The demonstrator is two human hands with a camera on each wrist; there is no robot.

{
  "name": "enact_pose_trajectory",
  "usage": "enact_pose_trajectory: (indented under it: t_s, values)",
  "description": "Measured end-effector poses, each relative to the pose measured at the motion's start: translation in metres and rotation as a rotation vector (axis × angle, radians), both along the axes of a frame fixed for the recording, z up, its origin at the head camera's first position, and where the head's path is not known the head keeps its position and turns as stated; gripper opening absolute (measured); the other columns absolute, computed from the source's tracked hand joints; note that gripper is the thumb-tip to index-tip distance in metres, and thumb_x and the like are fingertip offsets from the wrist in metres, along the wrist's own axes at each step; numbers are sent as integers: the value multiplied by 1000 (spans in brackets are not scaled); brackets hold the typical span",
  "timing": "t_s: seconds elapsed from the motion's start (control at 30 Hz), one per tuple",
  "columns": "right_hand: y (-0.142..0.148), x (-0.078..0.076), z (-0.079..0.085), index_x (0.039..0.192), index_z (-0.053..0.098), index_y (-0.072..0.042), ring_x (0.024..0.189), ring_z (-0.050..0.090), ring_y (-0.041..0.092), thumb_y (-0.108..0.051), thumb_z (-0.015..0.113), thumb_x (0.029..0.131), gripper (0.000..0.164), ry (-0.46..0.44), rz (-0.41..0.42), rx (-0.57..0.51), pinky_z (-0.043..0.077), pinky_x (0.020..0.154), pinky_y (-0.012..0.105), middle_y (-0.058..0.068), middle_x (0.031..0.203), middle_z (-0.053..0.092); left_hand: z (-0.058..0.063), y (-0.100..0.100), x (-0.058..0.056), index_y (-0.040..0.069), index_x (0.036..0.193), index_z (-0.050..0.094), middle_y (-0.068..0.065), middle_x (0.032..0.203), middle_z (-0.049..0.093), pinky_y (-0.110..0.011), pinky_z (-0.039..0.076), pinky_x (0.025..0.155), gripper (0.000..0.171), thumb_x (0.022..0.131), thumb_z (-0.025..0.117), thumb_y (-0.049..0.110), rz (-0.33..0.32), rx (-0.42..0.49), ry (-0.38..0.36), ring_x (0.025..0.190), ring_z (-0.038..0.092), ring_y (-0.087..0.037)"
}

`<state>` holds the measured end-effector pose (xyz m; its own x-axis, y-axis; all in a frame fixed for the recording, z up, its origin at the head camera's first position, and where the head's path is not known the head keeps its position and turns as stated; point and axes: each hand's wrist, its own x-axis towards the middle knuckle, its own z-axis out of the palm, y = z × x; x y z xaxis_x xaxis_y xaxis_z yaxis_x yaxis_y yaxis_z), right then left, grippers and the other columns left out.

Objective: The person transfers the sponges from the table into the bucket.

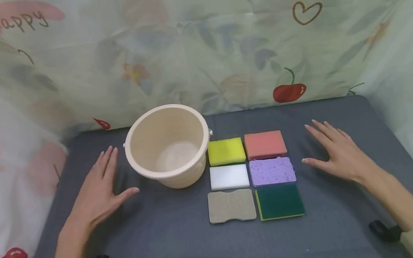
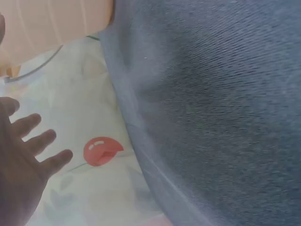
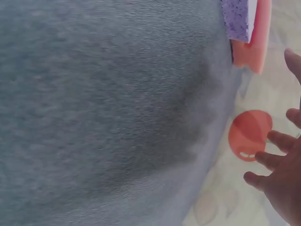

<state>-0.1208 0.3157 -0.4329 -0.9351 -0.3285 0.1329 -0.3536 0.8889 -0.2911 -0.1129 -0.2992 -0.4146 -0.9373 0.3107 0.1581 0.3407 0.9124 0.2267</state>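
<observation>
My left hand (image 1: 97, 188) is held with straight fingers to the left of a cream bucket (image 1: 172, 180), apart from it. On the other side, my right hand (image 1: 338, 152) has its fingers spread, right of two columns of sponges, touching none. The left column has a yellow sponge (image 1: 226, 151), a white sponge (image 1: 229, 177) and a grey-beige sponge with notched sides (image 1: 231, 205). In the right column lie a coral sponge (image 1: 265, 144), a purple pitted sponge (image 1: 272, 171) and a dark green scouring sponge with a yellow edge (image 1: 279, 201). The bucket's inside shows nothing in it.
A dark grey cloth (image 1: 168, 249) covers the table. Behind it hangs a printed curtain (image 1: 200, 59) with cherries and flowers, which also runs down both sides. The bucket's handle (image 2: 35, 68) shows in the left wrist view.
</observation>
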Motion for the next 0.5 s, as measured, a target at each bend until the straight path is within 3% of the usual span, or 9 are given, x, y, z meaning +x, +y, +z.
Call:
enact_pose_trajectory:
  t_s: [0.17, 0.33, 0.5]
  values:
    - [-9, -13, 5, 156, 33, -14, 143, 25, 46, -45, 81, 79, 96, -46, 27, -24, 26, 105, 70, 18, 158, 29, 9, 4, -1, 16, 161, 5, -11, 165, 11, -65, 30, 106, 125, 72, 83, 56, -2, 51, -23, 147, 21, -38]
    - [-19, -23, 3, 157, 30, -15, 143, 27, 41, -43, 81, 80, 96, -118, 45, -72, 28, 107, 67, 16, 159, 28, 17, 11, -3, 25, 161, 6, -8, 165, 14, -68, 31, 103, 123, 71, 86, 49, -25, 201, -55, 146, 24, -39]
    - [-26, -31, -2, 156, 32, -15, 141, 32, 39, -41, 81, 80, 94, -135, 62, -131, 29, 107, 64, 16, 157, 33, 22, 16, -8, 24, 161, 14, -10, 163, 20, -69, 30, 103, 119, 70, 88, 44, -86, 319, -38, 146, 25, -38]
